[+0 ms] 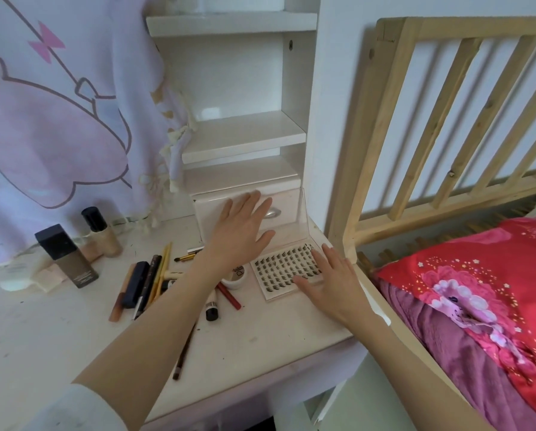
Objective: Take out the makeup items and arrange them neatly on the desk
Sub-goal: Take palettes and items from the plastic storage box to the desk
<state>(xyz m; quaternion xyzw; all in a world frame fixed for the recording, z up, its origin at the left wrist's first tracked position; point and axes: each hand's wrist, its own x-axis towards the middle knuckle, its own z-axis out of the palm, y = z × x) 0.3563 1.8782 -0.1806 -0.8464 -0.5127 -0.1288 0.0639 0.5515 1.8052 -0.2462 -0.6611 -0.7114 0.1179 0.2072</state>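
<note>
Head view: the left hand (240, 231) is released, fingers spread flat against the front of a small white drawer (282, 209) at the surface's (58, 331) back right corner. The right hand (333, 283), also released, rests on an open lash tray (284, 269) just below it. Pencils (155, 278), tubes and two foundation bottles (71, 259) lie toward the back edge, left of the tray.

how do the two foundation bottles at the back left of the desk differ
The square bottle is boxy, with a flat-sided black cap and a dark taupe body; the round bottle is cylindrical, with a round black cap and a pale beige, shiny body. The square bottle stands nearer the desk's front and leans slightly; the round bottle sits behind it, closer to the hanging cloth. Both are upright, capped in black, and untouched by either hand.
</note>
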